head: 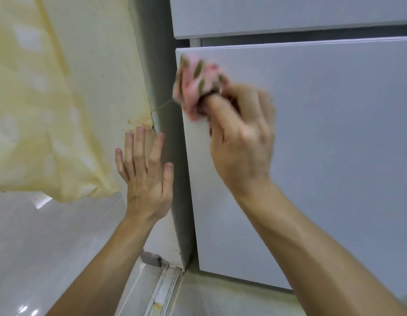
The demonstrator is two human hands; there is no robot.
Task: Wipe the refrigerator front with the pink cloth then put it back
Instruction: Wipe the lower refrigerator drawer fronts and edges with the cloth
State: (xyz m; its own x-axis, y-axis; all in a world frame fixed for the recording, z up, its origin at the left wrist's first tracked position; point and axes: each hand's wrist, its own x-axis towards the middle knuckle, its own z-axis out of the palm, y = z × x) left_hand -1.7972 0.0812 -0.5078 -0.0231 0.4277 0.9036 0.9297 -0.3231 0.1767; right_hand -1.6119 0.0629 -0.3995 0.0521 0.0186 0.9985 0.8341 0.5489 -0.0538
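Motion blurs right hand (241, 137) and pink cloth (199, 84)

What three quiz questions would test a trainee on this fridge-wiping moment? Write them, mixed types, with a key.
1. True or false: the left hand holds the pink cloth.
2. Which part of the lower refrigerator door is the cloth on? A) upper left corner B) bottom edge C) centre
3. Fill in: the left hand's fingers are ____, holding nothing.

Key: 1 false, the right hand has the grip on it; 2 A; 3 spread.
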